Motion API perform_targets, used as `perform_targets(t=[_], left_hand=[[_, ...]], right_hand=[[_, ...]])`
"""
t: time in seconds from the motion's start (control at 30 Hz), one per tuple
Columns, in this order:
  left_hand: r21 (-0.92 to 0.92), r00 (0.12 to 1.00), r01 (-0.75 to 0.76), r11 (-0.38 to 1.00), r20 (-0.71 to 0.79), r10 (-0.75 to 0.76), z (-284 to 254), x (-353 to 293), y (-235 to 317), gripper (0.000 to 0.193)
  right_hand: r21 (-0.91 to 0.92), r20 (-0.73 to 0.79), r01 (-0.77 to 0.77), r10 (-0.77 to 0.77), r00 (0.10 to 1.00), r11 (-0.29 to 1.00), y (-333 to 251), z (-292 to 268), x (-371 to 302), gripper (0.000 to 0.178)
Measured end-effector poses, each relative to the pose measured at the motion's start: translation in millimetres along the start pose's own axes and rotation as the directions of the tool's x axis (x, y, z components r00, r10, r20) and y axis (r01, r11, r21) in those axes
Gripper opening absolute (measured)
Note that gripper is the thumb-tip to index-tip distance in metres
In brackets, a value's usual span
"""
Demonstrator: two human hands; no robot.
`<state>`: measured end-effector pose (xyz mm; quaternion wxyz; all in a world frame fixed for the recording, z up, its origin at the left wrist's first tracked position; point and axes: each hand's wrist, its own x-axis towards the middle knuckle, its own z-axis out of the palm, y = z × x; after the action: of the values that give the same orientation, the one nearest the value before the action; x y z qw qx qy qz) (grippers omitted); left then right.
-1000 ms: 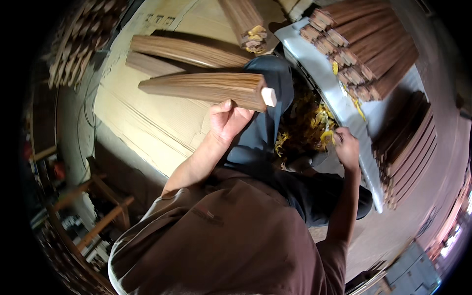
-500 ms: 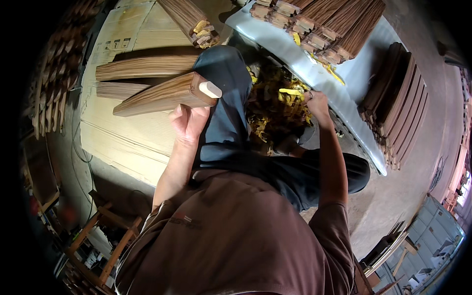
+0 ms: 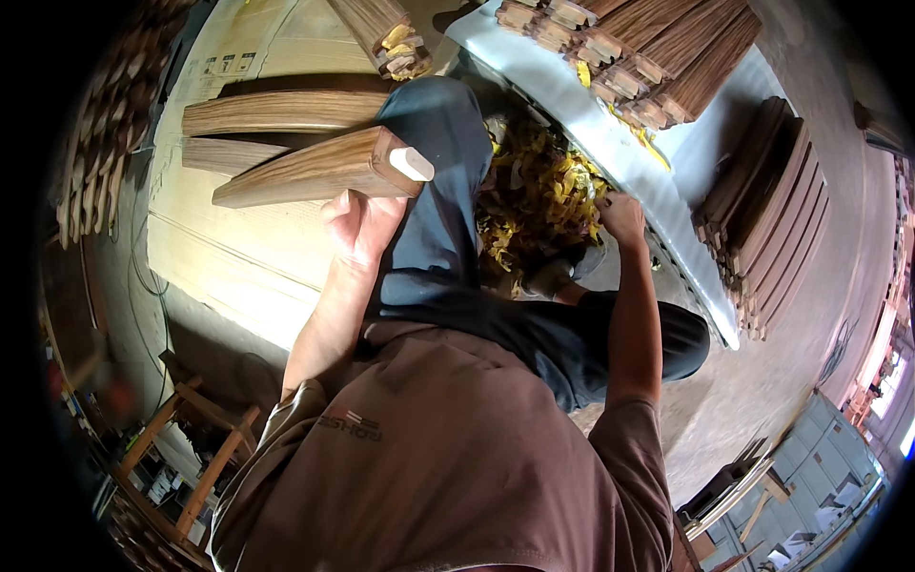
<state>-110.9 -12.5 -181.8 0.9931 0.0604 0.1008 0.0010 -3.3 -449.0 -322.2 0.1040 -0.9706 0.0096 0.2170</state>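
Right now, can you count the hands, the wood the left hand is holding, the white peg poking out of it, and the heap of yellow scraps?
Hands, left hand and right hand: 2
Wood piece: 1
White peg: 1
Heap of yellow scraps: 1
Total: 5

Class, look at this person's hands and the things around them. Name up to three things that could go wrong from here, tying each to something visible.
1. The left hand holds the wooden piece near the end with the white peg, so it might tip or slip.
2. Yellow scraps lie heaped beside the shoe, so footing could be slippery.
3. The stacked bars lie in layers on the pale sheet; a bump might send some sliding.
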Motion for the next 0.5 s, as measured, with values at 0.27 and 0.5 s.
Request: perform_targets(t=[0.27, 0.5], left_hand=[[-0.024, 1.0, -0.004, 1.0, 0.02, 0.004, -2, -2, 0, 0.073], [-0.006, 1.0, -0.008, 1.0, 0.019, 0.008, -4, 0, -2, 0.075]], right_hand=[[0.102, -0.288, -0.173, 0.196, 0.937, 0.98, -23, -15, -13, 0.03], [0.179, -0.339, -0.092, 0.149, 0.929, 0.98, -16, -4, -11, 0.026]])
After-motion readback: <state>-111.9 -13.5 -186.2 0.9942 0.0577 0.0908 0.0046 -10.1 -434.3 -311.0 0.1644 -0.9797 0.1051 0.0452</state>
